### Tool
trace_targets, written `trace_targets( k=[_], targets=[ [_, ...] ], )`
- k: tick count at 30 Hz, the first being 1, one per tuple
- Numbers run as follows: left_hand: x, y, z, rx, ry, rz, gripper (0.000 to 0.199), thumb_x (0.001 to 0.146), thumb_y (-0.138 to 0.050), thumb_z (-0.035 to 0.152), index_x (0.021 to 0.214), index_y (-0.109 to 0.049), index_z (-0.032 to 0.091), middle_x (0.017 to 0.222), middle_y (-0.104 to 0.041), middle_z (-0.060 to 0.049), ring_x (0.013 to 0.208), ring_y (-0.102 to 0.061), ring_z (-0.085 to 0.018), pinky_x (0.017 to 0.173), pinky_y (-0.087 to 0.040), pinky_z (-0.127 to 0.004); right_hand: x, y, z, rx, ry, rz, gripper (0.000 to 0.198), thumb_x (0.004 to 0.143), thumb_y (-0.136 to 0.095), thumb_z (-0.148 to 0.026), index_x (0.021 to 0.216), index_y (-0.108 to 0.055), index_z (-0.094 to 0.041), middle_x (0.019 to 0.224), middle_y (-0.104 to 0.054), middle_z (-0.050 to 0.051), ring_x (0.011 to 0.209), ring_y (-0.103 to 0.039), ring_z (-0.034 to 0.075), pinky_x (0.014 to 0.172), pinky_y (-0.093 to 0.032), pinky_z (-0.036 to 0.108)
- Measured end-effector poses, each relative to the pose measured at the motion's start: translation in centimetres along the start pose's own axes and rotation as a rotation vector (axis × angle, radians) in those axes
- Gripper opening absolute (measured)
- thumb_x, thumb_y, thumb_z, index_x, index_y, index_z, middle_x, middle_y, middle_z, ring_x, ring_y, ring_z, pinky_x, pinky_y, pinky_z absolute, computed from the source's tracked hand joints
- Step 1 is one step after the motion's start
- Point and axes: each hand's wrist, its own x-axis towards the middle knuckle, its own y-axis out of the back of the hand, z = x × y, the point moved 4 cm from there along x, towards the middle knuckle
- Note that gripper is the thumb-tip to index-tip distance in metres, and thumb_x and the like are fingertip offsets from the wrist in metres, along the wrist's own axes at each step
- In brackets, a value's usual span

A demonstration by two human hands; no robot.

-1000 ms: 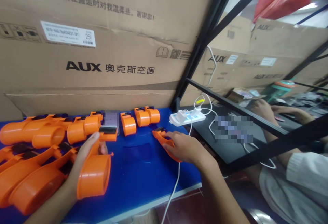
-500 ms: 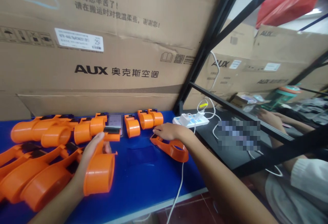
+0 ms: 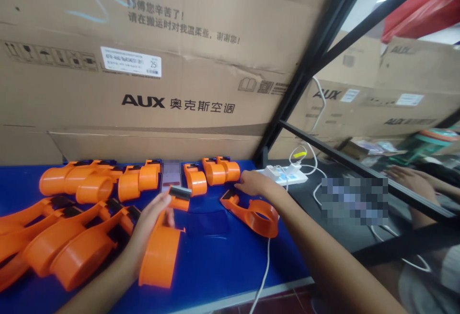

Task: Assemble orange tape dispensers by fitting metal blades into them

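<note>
In my left hand is an orange packing tape dispenser, its fingers wrapped around the handle and the dark-edged head pointing up and right. Just behind another orange tape dispenser, which lies on the blue tabletop, is my right hand. A small gap shows between its fingertips and that dispenser's head. Its fingers look apart with nothing visible in them, though some are hidden behind the hand. More orange dispensers lie in a group at the left, and others stand along the back.
A phone lies at the back among the dispensers. To the right are a white power strip with cables and a black metal frame. A large cardboard box walls off the back. Another person's hands rest at the far right.
My right hand has come off the dispenser on the table and moved slightly back and right. The left hand still holds its dispenser. The view has swung a little left.
</note>
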Motion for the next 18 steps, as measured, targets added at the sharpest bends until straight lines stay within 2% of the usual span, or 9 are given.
trace_targets(
  k=[3, 9, 13, 18],
  targets=[
    [-0.4, -0.4, 0.2, 0.061, -0.037, 0.003, 0.039, 0.080, -0.070, 0.057, 0.086, -0.065, 0.019, 0.045, -0.060, 0.001, 0.039, -0.052, -0.013, 0.043, -0.036, -0.021, 0.9, -0.4, -0.1, 0.021, -0.021, -0.003, 0.037, 0.089, -0.068, -0.048, 0.097, -0.080, -0.014, 0.098, -0.080, 0.018, 0.092, -0.076, 0.032, 0.073, -0.052, 0.032],
    [-1.2, -0.6, 0.6, 0.066, -0.038, 0.004, 0.040, 0.083, -0.069, 0.058, 0.088, -0.065, 0.019, 0.049, -0.059, 0.002, 0.042, -0.050, -0.011, 0.044, -0.037, -0.019, 1.3, -0.7, -0.2, 0.043, -0.044, -0.025, 0.024, 0.087, -0.070, -0.035, 0.090, -0.080, -0.014, 0.083, -0.080, 0.014, 0.083, -0.077, 0.028, 0.068, -0.052, 0.028],
    [-1.6, -0.8, 0.8, 0.026, -0.014, 0.008, 0.041, 0.081, -0.070, 0.059, 0.078, -0.063, 0.019, 0.048, -0.058, 0.002, 0.039, -0.047, -0.011, 0.041, -0.034, -0.019, 0.4, -0.1, -0.2, 0.043, -0.101, 0.015, 0.026, 0.083, -0.072, -0.035, 0.092, -0.080, -0.012, 0.086, -0.079, 0.019, 0.085, -0.077, 0.030, 0.068, -0.052, 0.031],
    [-2.3, -0.7, 1.6, 0.006, -0.081, 0.039, 0.044, 0.082, -0.071, 0.056, 0.064, -0.059, 0.018, 0.051, -0.060, -0.001, 0.042, -0.051, -0.011, 0.045, -0.040, -0.020, -1.5, 2.0, 0.7, 0.055, -0.171, 0.082, 0.023, 0.084, -0.067, -0.033, 0.079, -0.078, -0.013, 0.073, -0.075, 0.017, 0.071, -0.075, 0.029, 0.062, -0.050, 0.032]
  ],
)
